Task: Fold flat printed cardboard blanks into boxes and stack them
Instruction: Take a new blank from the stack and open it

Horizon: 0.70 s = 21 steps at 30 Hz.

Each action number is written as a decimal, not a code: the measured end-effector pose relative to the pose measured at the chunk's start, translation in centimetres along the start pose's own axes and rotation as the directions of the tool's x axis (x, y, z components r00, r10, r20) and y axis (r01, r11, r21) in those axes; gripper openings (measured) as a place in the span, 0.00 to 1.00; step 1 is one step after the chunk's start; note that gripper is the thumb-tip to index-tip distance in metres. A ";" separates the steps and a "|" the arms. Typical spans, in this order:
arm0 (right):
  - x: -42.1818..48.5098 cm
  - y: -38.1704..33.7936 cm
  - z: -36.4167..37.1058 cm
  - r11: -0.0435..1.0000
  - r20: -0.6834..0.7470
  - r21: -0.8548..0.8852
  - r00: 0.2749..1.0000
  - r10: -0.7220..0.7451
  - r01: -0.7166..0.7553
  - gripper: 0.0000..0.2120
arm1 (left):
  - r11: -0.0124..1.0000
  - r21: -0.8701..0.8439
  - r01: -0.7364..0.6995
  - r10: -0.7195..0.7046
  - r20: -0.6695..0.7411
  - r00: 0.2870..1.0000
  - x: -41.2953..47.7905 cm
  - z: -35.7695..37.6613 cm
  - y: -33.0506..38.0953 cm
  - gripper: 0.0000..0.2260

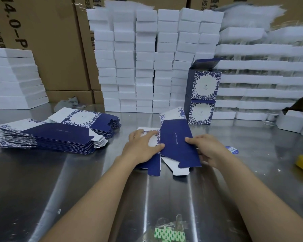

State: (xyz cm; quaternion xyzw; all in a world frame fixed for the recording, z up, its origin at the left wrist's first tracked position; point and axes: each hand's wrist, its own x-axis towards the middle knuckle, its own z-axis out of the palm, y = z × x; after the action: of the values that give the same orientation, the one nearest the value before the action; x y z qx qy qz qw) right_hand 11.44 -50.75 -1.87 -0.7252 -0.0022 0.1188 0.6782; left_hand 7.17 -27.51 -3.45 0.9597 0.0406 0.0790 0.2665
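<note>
Centrally, on the steel desk, one printed blank is lying half-folded, its navy panel tilting up off the surface.

Left hand is lying flat on the blank's white flowered panel, fingers fairly straight, pressing it down. That panel is sitting directly under the palm.

Right hand is gripping the navy panel's right edge, thumb on top, other fingers curling out of sight behind it.

Blank is spanning the gap between both hands, its flaps pointing toward the person.

Well to the left, a pile of flat blanks is resting on the desk, with a second pile just behind it.

Just beyond the held blank, two finished boxes are standing one atop the other against a wall of white cartons.
</note>
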 end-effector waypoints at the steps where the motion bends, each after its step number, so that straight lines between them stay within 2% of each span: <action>1: -0.1 -0.2 0.0 1.000 -0.009 0.028 1.000 -0.014 0.014 0.05 | 0.996 -0.089 0.028 -0.032 -0.042 0.999 0.1 -0.2 0.0 0.32; 3: 0.0 -0.7 -0.3 0.996 -0.032 0.050 0.996 -0.078 0.080 0.04 | 0.951 -0.303 0.059 -0.101 -0.123 0.987 0.3 -0.8 0.0 0.39; 6: -0.2 -1.3 -0.7 0.976 -0.058 0.070 0.978 -0.203 0.207 0.04 | 0.783 -0.622 0.014 -0.160 -0.180 0.971 0.3 -1.5 -0.1 0.46; 8: -0.5 -1.6 -0.5 0.948 -0.104 0.019 0.944 -0.313 0.316 0.04 | 0.704 -0.710 -0.036 -0.171 -0.217 0.961 0.1 -1.7 0.1 0.49; 10: -1.0 -1.8 0.2 0.892 -0.135 -0.075 0.882 -0.451 0.445 0.04 | 0.808 -0.584 -0.078 -0.176 -0.366 0.914 -0.5 -1.7 0.9 0.50; 12: -1.6 -2.1 1.0 0.806 -0.158 -0.188 0.792 -0.589 0.562 0.06 | 0.933 -0.349 -0.085 -0.122 -0.529 0.840 -1.3 -1.6 2.1 0.48; 14: -2.3 -2.5 1.4 0.736 -0.165 -0.237 0.720 -0.674 0.635 0.09 | 0.962 -0.245 -0.117 -0.059 -0.608 0.792 -1.9 -1.5 3.1 0.46; 15: -2.5 -2.7 1.4 0.733 -0.167 -0.193 0.715 -0.679 0.652 0.09 | 0.955 -0.259 -0.145 -0.048 -0.618 0.785 -2.0 -1.8 3.3 0.46; 16: -2.7 -2.9 1.2 0.760 -0.170 -0.095 0.742 -0.649 0.643 0.08 | 0.933 -0.313 -0.178 -0.056 -0.614 0.788 -1.9 -2.3 3.3 0.46; 17: -2.8 -3.1 0.7 0.802 -0.165 0.028 0.794 -0.585 0.597 0.07 | 0.882 -0.416 -0.222 -0.074 -0.588 0.806 -1.8 -2.9 3.2 0.46; 18: -2.8 -3.3 0.1 0.836 -0.135 0.159 0.850 -0.509 0.525 0.06 | 0.777 -0.566 -0.276 -0.090 -0.535 0.840 -1.6 -3.6 2.9 0.46; 20: -2.6 -3.4 -1.0 0.863 -0.013 0.343 0.920 -0.391 0.371 0.07 | 0.418 -0.866 -0.273 -0.071 -0.331 0.941 -1.6 -4.7 2.4 0.46; 21: -2.5 -3.2 -1.3 0.866 0.044 0.386 0.931 -0.361 0.317 0.08 | 0.298 -0.927 -0.228 -0.027 -0.247 0.969 -1.5 -5.0 2.2 0.46</action>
State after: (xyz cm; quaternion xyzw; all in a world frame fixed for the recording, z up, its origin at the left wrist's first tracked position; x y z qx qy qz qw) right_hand 9.79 -52.15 1.73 -0.5634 -0.1462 0.0373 0.8123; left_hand 4.88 -27.09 1.71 0.6030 -0.0458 0.2076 0.7689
